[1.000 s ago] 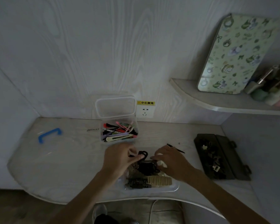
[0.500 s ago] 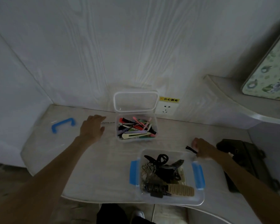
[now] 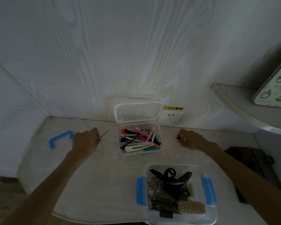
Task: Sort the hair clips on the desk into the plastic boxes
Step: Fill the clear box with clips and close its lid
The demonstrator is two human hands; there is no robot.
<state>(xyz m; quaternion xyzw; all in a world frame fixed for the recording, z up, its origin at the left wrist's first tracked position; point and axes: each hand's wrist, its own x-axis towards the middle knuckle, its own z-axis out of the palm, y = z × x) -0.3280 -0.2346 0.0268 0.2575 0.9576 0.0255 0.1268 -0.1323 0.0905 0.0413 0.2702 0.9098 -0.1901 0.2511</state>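
Left hand (image 3: 85, 142) pinching thin hairpin (image 3: 104, 133) at 9 o'clock of small box (image 3: 139, 140); right hand (image 3: 191, 139) pinching dark clip (image 3: 178, 137) at 3 o'clock. Advisable: carry both over rim, release low.

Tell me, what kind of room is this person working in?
Probably a bedroom or dorm desk nook: a pale wood-grain desk against a matching wall, a wall socket, a corner shelf, and boxes of hair clips.

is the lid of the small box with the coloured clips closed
No, the lid stands open against the wall behind the small box, showing its coloured clips.
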